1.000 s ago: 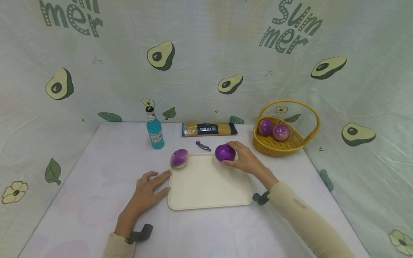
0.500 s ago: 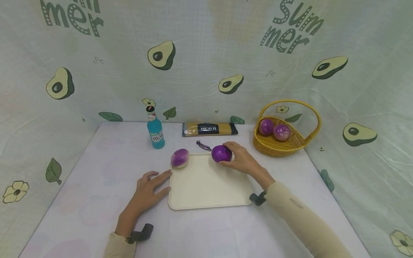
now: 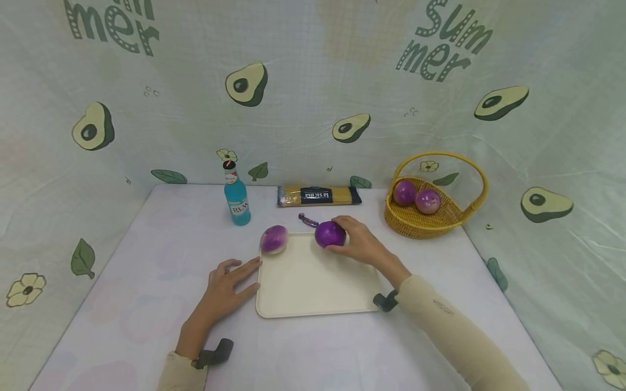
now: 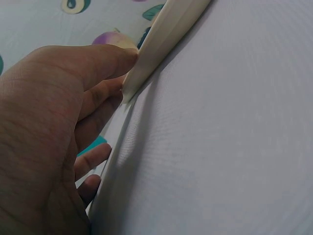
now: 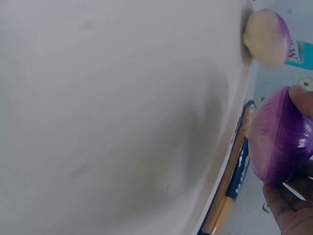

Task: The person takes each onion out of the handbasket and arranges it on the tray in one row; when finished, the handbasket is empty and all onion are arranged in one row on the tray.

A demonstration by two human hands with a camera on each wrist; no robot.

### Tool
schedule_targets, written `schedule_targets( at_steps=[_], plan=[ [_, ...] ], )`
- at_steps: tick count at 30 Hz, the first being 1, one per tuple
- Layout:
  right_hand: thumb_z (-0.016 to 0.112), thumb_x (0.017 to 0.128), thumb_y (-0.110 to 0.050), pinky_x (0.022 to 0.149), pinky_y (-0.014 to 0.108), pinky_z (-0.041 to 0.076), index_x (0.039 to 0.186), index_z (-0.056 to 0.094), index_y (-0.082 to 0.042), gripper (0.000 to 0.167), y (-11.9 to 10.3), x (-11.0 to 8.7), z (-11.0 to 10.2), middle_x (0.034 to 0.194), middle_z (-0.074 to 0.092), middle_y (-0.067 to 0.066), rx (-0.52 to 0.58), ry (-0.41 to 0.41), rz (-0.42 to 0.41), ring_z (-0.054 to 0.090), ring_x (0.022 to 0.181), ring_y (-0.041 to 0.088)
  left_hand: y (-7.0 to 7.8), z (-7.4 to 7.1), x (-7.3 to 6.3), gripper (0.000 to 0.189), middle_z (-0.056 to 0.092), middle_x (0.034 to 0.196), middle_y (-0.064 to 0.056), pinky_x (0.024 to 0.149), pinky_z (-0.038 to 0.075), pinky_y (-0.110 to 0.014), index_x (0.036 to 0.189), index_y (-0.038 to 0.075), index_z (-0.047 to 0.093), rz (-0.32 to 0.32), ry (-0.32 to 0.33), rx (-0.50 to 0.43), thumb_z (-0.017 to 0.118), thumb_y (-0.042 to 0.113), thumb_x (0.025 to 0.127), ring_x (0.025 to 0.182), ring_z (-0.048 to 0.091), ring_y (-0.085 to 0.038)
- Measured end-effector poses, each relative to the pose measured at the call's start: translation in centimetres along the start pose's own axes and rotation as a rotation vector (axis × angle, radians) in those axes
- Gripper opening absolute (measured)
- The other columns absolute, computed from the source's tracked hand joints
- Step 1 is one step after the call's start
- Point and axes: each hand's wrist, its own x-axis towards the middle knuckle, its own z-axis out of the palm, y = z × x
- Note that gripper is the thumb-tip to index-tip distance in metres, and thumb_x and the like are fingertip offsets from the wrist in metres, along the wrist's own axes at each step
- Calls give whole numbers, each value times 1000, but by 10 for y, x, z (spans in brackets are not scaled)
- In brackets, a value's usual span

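Left hand (image 3: 222, 293) at the tray (image 3: 318, 288), purple vegetable (image 3: 329, 234) in the right hand (image 3: 363, 244).
The left fingers lie spread, touching the tray's left edge; beyond stands a blue bottle (image 3: 237, 200). A paler vegetable (image 3: 274, 240) sits at the far left corner. Behind are a pasta packet (image 3: 318, 195) and a candy (image 3: 308, 220). The right hand grips its vegetable over the tray's far side — seemingly just above, though height is hard to judge — and a basket (image 3: 413, 227) holds two more vegetables (image 3: 427, 201).

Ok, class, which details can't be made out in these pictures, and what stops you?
Writing on the sweet: head view, too small.
Right side of the held vegetable: head view, covered by the right hand.
Rest of the bottle: right wrist view, cut off by the right edge.
Far end of the tray: left wrist view, cut off by the top edge.
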Motion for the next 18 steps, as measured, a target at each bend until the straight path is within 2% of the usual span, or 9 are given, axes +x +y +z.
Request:
schedule_targets(
  at_steps=[12, 18],
  plan=[
    [83, 82, -41, 105, 49, 44, 146, 49, -6, 80, -10, 6, 6, 149, 48, 13, 13, -25, 6, 45, 136, 33, 3, 1, 0, 58, 53, 147, 8, 104, 21, -59, 148, 30, 51, 0, 9, 21, 66, 46, 94, 133, 36, -33],
    [84, 82, -39, 105, 49, 43, 145, 50, -7, 79, -16, 11, 10, 149, 48, 13, 28, -26, -14, 45, 136, 33, 2, -1, -1, 58, 52, 148, 9, 105, 20, -59, 148, 31, 50, -12, -8, 17, 66, 46, 94, 134, 35, -32]
  ],
)
